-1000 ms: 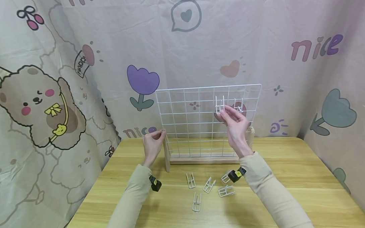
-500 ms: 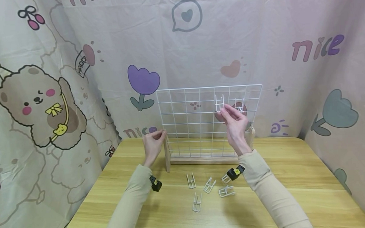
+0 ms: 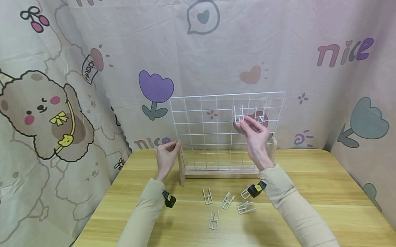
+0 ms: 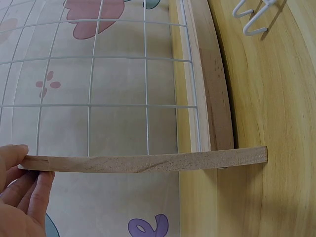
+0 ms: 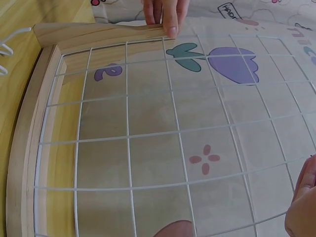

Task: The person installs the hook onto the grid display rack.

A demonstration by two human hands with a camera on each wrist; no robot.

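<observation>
A white wire grid (image 3: pixel 203 122) stands upright in a wooden stand (image 3: pixel 219 173). My left hand (image 3: pixel 166 157) pinches the top of the stand's left post (image 4: pixel 148 163), thumb on one side and fingers on the other. At the grid's upper right, my right hand (image 3: pixel 257 139) pinches a white wire hook (image 3: pixel 235 115) by its lower end, its prongs pointing up. Whether this hook is caught on the grid wires I cannot tell. Just to its right, another white hook (image 3: pixel 259 117) is on the grid. The right wrist view shows only part of the right hand (image 5: pixel 302 207).
Several loose white hooks, such as one nearest me (image 3: pixel 213 220) and one further right (image 3: pixel 245 208), lie on the wooden table (image 3: pixel 305 192) before the stand. One hook (image 3: pixel 244 193) is partly covered by the right wrist's camera. A patterned curtain (image 3: pixel 195 58) hangs behind.
My right hand rose slightly with the hook, then came down a little against the grid. The left hand has stayed on the post.
</observation>
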